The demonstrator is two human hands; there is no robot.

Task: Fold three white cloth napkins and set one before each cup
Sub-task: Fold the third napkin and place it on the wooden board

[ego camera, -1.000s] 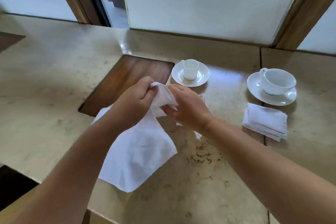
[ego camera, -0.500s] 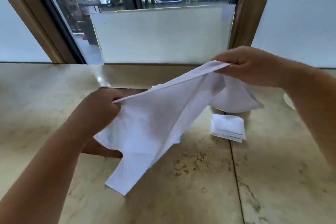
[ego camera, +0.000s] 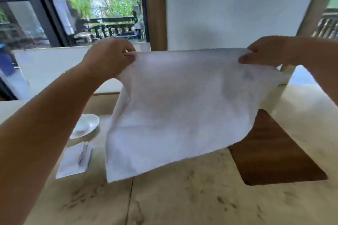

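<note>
A pale marble counter (ego camera: 182, 202) with dark veining runs under the whole scene, and a thin seam cuts it from the near edge toward the middle. Set into it toward the right side is a dark wooden panel (ego camera: 274, 153) with rounded corners; the hanging cloth hides its far left part. Near the left edge, partly behind the forearm, lies a white saucer (ego camera: 86, 127); what stands on it is too blurred and covered to make out. Just in front of the saucer, nearer the person, a folded white napkin (ego camera: 73, 162) lies flat on the counter, its layered edges showing as grey lines. Beyond the far edge rise a dark-framed window (ego camera: 91, 18), a wooden post (ego camera: 155, 9) and a plain white wall (ego camera: 237, 5).

The open napkin (ego camera: 182, 111) is held up in the air above the middle of the counter, spread wide as a single sheet. Its top edge is pulled nearly straight between the two hands, and its lower edge slants, with the lower left corner hanging closest to the counter. The cloth is white, softly creased, and blurred.

The left hand (ego camera: 109, 58) pinches the top left corner with curled fingers. The right hand (ego camera: 265, 51) grips the top right corner, thumb in front of the cloth.
</note>
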